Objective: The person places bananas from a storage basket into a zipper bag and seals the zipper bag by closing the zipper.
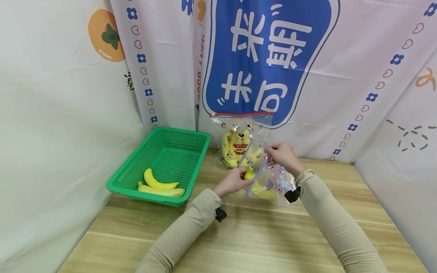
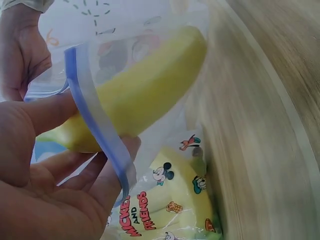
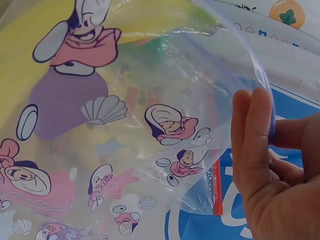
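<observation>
"Beige sleeves (image 1: 181, 235) lie closest; where's the banana (image 2: 150, 87)?"

"Mostly inside the zip bag (image 3: 130, 130), stem end at the mouth. Left fingers (image 2: 107, 182), nearer, grip that end; its long axis points away from them, inward. Right fingers (image 3: 257, 130) pinch the bag's edge."

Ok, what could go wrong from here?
The banana might snag on the purple-edged bag, whose rim lies against the left hand. The right hand pinches only the edge, so thin film may slip free. Working this close, the hands could also tip the upright red-topped bag behind.
</observation>
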Demonstrator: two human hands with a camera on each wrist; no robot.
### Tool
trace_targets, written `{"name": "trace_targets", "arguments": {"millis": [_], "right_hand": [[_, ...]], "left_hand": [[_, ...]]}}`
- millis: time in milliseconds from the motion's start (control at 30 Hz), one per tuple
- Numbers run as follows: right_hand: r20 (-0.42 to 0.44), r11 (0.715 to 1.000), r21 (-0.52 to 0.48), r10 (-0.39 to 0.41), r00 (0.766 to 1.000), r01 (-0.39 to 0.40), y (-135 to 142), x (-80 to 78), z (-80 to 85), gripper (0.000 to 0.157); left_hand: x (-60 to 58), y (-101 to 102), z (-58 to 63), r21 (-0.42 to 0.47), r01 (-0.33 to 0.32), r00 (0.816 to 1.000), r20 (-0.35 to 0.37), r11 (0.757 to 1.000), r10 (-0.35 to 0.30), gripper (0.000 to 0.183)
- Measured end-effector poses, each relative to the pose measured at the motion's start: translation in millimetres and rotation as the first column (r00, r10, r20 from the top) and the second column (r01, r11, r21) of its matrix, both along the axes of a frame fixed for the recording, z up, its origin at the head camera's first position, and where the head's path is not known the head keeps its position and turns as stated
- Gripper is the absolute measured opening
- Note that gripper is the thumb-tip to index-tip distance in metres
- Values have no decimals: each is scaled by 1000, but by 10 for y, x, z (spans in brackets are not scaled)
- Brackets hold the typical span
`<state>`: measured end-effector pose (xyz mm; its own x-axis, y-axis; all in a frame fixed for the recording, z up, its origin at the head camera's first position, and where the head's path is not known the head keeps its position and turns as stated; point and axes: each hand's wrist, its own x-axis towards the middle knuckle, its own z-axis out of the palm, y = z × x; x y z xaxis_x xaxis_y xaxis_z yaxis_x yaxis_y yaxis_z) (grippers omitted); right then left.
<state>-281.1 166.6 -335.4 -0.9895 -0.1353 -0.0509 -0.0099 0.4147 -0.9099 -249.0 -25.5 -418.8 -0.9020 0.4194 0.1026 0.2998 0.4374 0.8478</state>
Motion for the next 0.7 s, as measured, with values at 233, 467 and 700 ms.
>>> {"name": "trace_targets", "arguments": {"millis": [233,467,700], "right_hand": [[-10,1000,7,-17,1000,17,22,11,18,29],[-25,1000,8,-26,999,26,23,18,22,29],[-34,999,17,-29,999,30,25,40,28,30]], "left_hand": [[-9,73,-2,14,-23,999,46,1000,22,24],[-23,95,-18,28,-48,998,45,998,47,25],[-12,85,18,-74,15,998,59,997,-11,23]]}}
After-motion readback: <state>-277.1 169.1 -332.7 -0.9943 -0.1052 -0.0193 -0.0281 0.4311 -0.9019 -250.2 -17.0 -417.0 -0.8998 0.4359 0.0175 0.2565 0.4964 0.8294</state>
